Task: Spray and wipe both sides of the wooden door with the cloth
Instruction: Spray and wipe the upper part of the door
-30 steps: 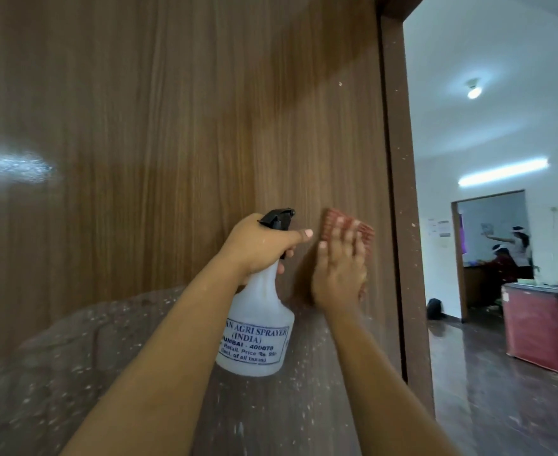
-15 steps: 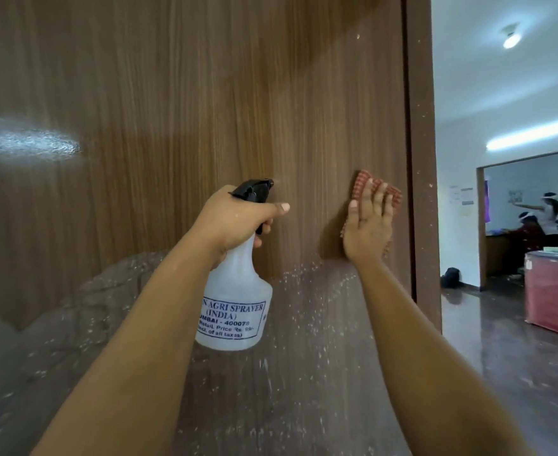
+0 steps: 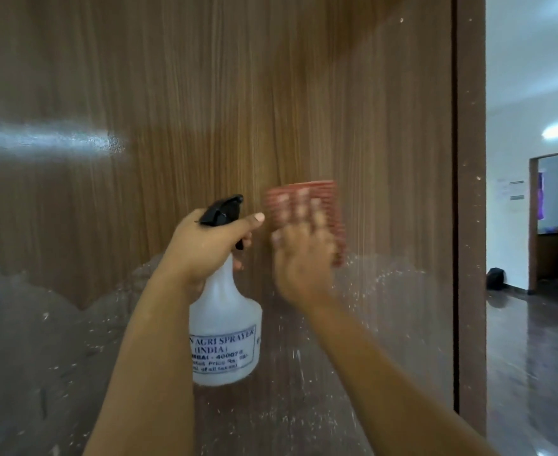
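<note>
Right hand (image 3: 304,258): flat and blurred, fingers straight and spread over the red cloth (image 3: 332,205), pressing it against the wooden door (image 3: 205,93); flat contact likely chosen to spread pressure across the cloth. Cloth under the fingers, edges showing above and right of the fingertips, roughly mid-height in view.

Left hand (image 3: 205,245): curled round the neck of the spray bottle (image 3: 225,337), thumb laid along the black trigger head (image 3: 221,210), nozzle aimed at the door just left of the cloth; probably held ready there for a quick squirt without swapping hands. Thumb tip just beside the cloth's left edge.

Outward: upper door clean and glossy, lower part dull and speckled with pale spots, seemingly the part left to wipe. Door's dark edge (image 3: 468,225) right of the cloth; beyond, far right, a bright room with a glossy floor (image 3: 534,357).
</note>
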Demonstrator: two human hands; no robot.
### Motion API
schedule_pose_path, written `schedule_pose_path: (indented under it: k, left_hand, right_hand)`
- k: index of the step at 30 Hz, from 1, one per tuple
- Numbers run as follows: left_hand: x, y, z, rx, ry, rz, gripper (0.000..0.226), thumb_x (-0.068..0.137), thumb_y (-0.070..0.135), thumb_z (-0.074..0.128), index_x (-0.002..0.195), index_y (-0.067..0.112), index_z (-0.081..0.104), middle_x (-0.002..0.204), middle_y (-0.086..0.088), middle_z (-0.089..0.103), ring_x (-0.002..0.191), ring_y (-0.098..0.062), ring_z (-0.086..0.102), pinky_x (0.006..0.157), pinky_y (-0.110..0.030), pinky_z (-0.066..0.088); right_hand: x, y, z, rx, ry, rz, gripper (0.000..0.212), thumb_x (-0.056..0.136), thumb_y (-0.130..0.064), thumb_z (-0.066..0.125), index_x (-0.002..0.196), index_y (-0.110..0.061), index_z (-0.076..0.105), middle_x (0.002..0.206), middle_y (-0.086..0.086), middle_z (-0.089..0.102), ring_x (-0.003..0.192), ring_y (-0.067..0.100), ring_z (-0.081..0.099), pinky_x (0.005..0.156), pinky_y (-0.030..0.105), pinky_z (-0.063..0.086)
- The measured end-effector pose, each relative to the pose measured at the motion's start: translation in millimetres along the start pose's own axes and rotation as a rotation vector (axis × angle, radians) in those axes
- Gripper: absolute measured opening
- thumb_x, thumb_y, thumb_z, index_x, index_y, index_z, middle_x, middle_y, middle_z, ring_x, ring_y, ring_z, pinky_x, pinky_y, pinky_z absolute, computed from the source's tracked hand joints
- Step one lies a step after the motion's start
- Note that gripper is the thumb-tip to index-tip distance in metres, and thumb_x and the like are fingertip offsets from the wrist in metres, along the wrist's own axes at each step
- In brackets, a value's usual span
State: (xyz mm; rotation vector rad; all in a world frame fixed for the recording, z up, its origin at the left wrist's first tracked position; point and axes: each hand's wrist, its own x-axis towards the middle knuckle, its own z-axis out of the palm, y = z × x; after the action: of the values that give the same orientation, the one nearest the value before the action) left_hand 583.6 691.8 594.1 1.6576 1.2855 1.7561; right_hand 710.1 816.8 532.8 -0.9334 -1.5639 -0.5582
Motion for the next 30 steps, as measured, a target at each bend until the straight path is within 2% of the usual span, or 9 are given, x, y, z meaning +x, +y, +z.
schedule_pose_path:
  k: [3, 5, 11, 17, 19, 21, 25, 27, 30]
  left_hand:
    - [-3.8, 3.6, -10.8, -0.109, 0.031, -0.029, 0.036, 0.08, 0.034, 0.082, 0.095, 0.002, 0.073, 0.083, -0.014, 0.073, 0.074, -0.027, 0.068, 0.069, -0.04, 0.059]
    - [-4.4, 3.4, -11.7, -0.082, 0.039, -0.011, 0.033, 0.081, 0.034, 0.081, 0.093, 0.004, 0.074, 0.082, -0.014, 0.072, 0.076, -0.029, 0.066, 0.068, -0.039, 0.057]
    - [-12.6, -10.5, -1.6, 0.077, 0.027, -0.037, 0.03, 0.084, 0.039, 0.078, 0.091, 0.011, 0.073, 0.083, -0.006, 0.073, 0.057, -0.014, 0.064, 0.048, -0.02, 0.051]
    - [-22.7, -20.2, -7.1, 0.118, 0.0, -0.004, 0.037, 0.085, 0.04, 0.075, 0.091, 0.004, 0.072, 0.086, -0.008, 0.075, 0.058, -0.015, 0.065, 0.05, -0.016, 0.052]
    - [-21.9, -21.6, -4.8, 0.1, -0.001, -0.003, 0.037, 0.084, 0.04, 0.076, 0.092, 0.005, 0.073, 0.086, -0.009, 0.075, 0.061, -0.02, 0.067, 0.06, -0.024, 0.059]
    - [-20.5, -23.6, 0.8, 0.078, 0.009, -0.002, 0.036, 0.083, 0.041, 0.078, 0.091, 0.006, 0.074, 0.086, -0.009, 0.075, 0.074, -0.029, 0.071, 0.075, -0.041, 0.061]
    - [-14.9, -24.8, 16.0, 0.03, -0.032, 0.012, 0.033, 0.082, 0.041, 0.079, 0.084, 0.008, 0.074, 0.08, -0.009, 0.074, 0.066, -0.02, 0.067, 0.063, -0.032, 0.058]
    - [-13.1, -25.9, 21.8, 0.017, -0.07, 0.002, 0.033, 0.082, 0.042, 0.078, 0.086, 0.009, 0.075, 0.081, -0.007, 0.075, 0.065, -0.021, 0.066, 0.066, -0.034, 0.058]
    - [-12.3, -29.2, 31.1, 0.02, -0.115, -0.044, 0.031, 0.083, 0.042, 0.078, 0.087, 0.011, 0.075, 0.083, -0.004, 0.075, 0.069, -0.021, 0.068, 0.068, -0.035, 0.059]
  right_hand:
    - [-20.9, -26.6, 9.2, -0.074, -0.085, -0.409, 0.049, 0.098, -0.041, 0.042, 0.146, -0.032, 0.044, 0.159, -0.005, 0.032, 0.143, 0.023, 0.03, 0.099, 0.045, 0.034]
    - [-6.7, -11.8, 1.6, -0.09, -0.079, -0.482, 0.046, 0.097, -0.039, 0.047, 0.142, -0.031, 0.049, 0.155, -0.003, 0.039, 0.134, 0.024, 0.039, 0.092, 0.044, 0.037]
    - [46.8, 98.4, -33.7, -0.127, 0.059, 0.133, 0.053, 0.105, -0.041, 0.029, 0.156, -0.03, 0.022, 0.164, 0.001, 0.016, 0.149, 0.03, 0.016, 0.118, 0.059, 0.01]
    - [22.5, 174.4, -52.0, 0.018, 0.092, 0.603, 0.056, 0.107, -0.039, 0.021, 0.158, -0.017, 0.015, 0.164, 0.011, 0.01, 0.151, 0.034, 0.008, 0.123, 0.044, 0.005]
    - [17.4, 127.6, -34.2, -0.015, 0.169, 0.433, 0.054, 0.107, -0.032, 0.025, 0.156, -0.011, 0.021, 0.162, 0.014, 0.016, 0.149, 0.035, 0.016, 0.121, 0.049, 0.015]
    - [1.2, 72.9, -13.1, -0.029, 0.118, 0.027, 0.053, 0.104, -0.026, 0.034, 0.154, -0.013, 0.026, 0.161, 0.011, 0.018, 0.148, 0.034, 0.022, 0.118, 0.049, 0.024]
    - [-25.7, 45.3, -7.9, -0.129, -0.158, -0.621, 0.052, 0.1, -0.032, 0.043, 0.151, -0.027, 0.034, 0.161, 0.001, 0.026, 0.148, 0.025, 0.023, 0.108, 0.044, 0.027]
    - [-6.7, 72.7, -15.6, -0.148, -0.148, -0.565, 0.052, 0.102, -0.038, 0.036, 0.153, -0.031, 0.029, 0.162, -0.003, 0.022, 0.149, 0.022, 0.019, 0.112, 0.046, 0.023]
    - [24.0, 129.6, -30.9, -0.075, 0.02, -0.124, 0.054, 0.102, -0.04, 0.033, 0.154, -0.026, 0.027, 0.162, 0.0, 0.02, 0.149, 0.026, 0.016, 0.116, 0.053, 0.019]
